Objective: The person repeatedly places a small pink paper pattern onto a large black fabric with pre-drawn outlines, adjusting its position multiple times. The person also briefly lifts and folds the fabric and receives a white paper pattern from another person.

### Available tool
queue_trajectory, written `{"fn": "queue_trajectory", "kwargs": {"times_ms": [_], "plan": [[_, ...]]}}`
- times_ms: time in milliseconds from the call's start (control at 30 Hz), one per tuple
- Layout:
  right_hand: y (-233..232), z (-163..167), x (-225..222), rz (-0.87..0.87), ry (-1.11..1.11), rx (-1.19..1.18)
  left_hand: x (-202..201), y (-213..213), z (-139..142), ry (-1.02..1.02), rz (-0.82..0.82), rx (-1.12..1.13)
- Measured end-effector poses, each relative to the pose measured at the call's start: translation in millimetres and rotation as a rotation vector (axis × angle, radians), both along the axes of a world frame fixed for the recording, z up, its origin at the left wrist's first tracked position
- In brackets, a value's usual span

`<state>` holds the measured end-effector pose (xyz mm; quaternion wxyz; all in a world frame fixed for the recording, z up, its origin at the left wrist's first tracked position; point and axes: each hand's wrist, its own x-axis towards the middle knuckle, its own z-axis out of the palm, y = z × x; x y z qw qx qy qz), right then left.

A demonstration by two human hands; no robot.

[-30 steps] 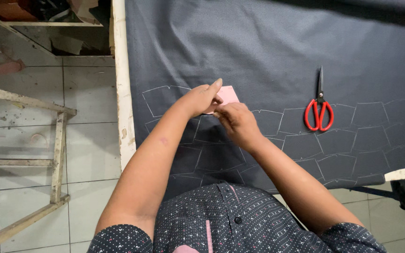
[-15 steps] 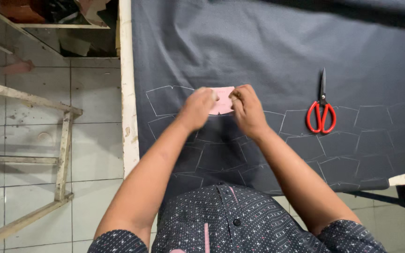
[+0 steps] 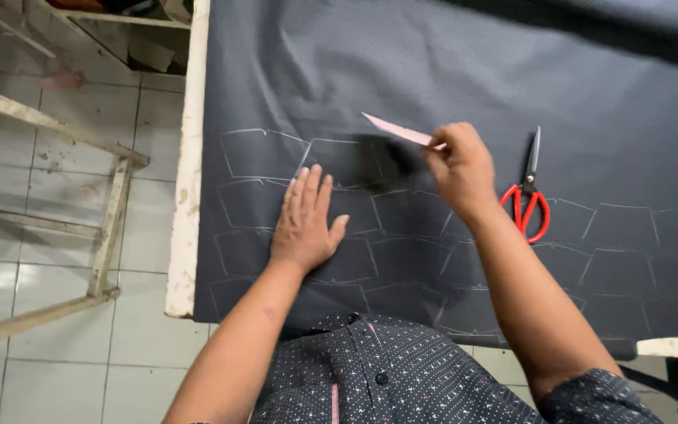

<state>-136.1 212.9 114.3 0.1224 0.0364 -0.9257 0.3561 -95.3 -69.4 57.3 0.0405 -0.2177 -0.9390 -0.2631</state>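
Pink card (image 3: 399, 129) sticks out leftward from the pinching right hand (image 3: 458, 166); left hand (image 3: 304, 222) lies flat, open, on dark cloth (image 3: 433, 71).

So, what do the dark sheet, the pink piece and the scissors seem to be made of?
Dark sheet: woven cloth, matte, with soft folds and chalk outlines. Pink piece in the right hand: probably stiff card, thin, flat. Scissors: metal blades, glossy red handles, likely plastic.

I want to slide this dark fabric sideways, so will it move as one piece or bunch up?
The dark fabric lies limp and flat, so it probably bunches. The left hand pressing flat may pin it. The red-handled scissors would likely ride along.
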Motion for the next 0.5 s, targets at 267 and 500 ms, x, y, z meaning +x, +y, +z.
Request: {"fn": "queue_trajectory", "kwargs": {"times_ms": [267, 500], "plan": [[62, -24, 47, 0.062, -0.106, -0.002, -10, 54, 8, -0.040, 0.153, 0.019], [81, -33, 29, -0.074, -0.291, -0.001, -54, 90, -6, -0.043, 0.069, 0.058]]}}
